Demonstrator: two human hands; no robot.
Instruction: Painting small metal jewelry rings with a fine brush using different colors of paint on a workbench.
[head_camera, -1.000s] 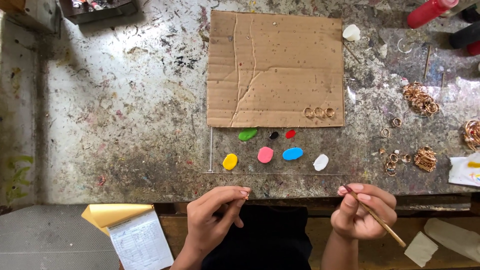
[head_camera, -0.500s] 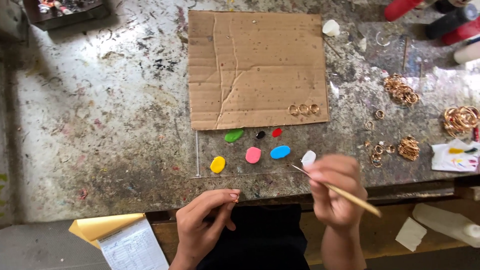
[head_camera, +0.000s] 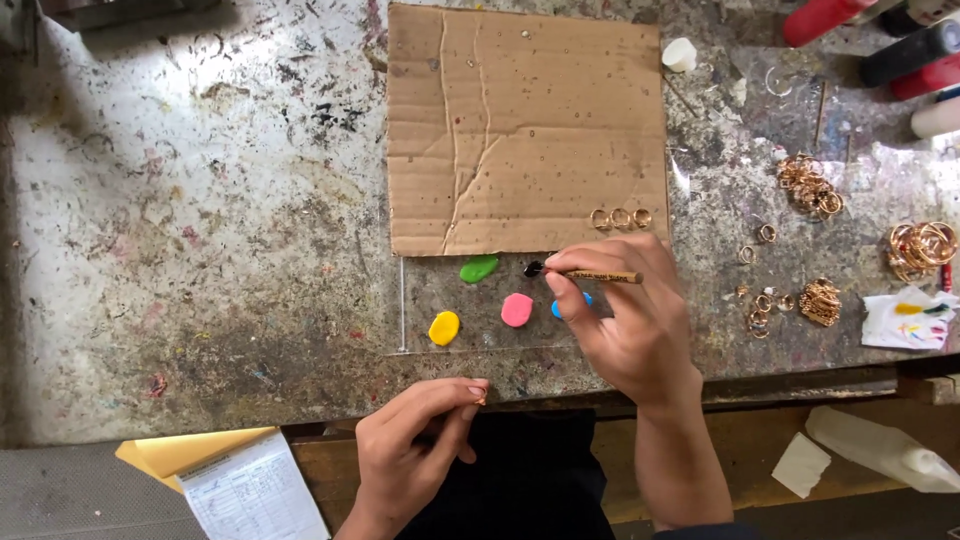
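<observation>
Brush work: we pinch a thin wooden-handled paintbrush in our right hand, tip in the black paint blob on the clear palette sheet, three brass rings on the brown cardboard square apparently unpainted, left hand loosely curled, empty.

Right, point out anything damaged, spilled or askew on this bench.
The cardboard sheet has long cracked creases down its left half and is speckled with spots. The worktop is covered in old paint stains. The paint blobs, such as the green one, sit tidy on a clear sheet; nothing looks freshly spilled.
</observation>
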